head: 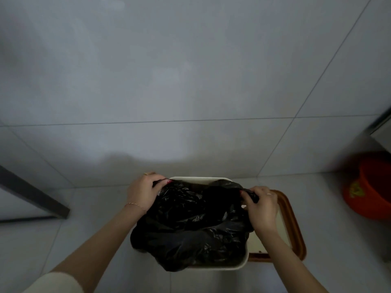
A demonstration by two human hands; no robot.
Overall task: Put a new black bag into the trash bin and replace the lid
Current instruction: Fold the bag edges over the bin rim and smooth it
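A cream rectangular trash bin (196, 179) stands on the tiled floor just below me. A crumpled black bag (190, 225) fills its mouth and hangs over the near and left rim. My left hand (143, 192) pinches the bag's edge at the bin's far left corner. My right hand (263, 205) grips the bag's edge at the right side of the bin. The lid (293, 225), cream with a brown rim, lies on the floor to the right of the bin, partly hidden by my right forearm.
An orange bucket (370, 187) sits at the right by a grey cabinet (380, 127). A dark door frame or furniture edge (31, 193) runs across the floor at the left. Pale floor tiles (190, 81) stretch ahead.
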